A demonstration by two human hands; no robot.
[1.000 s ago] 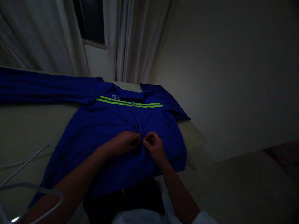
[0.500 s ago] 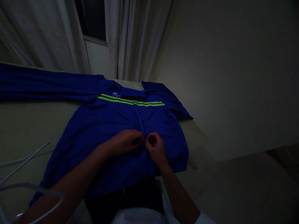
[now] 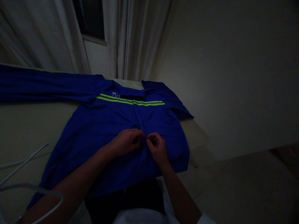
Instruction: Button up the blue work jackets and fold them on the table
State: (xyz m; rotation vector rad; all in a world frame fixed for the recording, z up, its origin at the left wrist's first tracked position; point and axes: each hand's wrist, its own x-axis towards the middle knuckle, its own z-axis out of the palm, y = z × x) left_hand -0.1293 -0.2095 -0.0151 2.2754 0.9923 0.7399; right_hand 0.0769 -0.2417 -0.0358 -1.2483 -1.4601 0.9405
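A blue work jacket (image 3: pixel 102 124) with a lime-green double stripe (image 3: pixel 149 103) across its chest lies spread out, collar away from me. At its front opening my left hand (image 3: pixel 128 141) pinches the cloth edge between thumb and fingers. Just to the right, my right hand (image 3: pixel 157 147) grips the opposite edge in a similar pinch, fingertips almost touching those of the left. Whatever small fastening may lie between the fingertips is hidden. One sleeve stretches to the left; the other is bent out at the far right.
The jacket rests on a pale table (image 3: pixel 28 124) whose corner shows at the right. White cables (image 3: pixel 30 157) lie at the left, one looping near my left forearm. Behind stand long curtains (image 3: pixel 135 37), a dark window (image 3: pixel 91 18) and a bare wall (image 3: pixel 229 71).
Both hands stay at the jacket's front opening, with only slight finger movement. My right hand's fingers have shifted a little. The view has moved very slightly.
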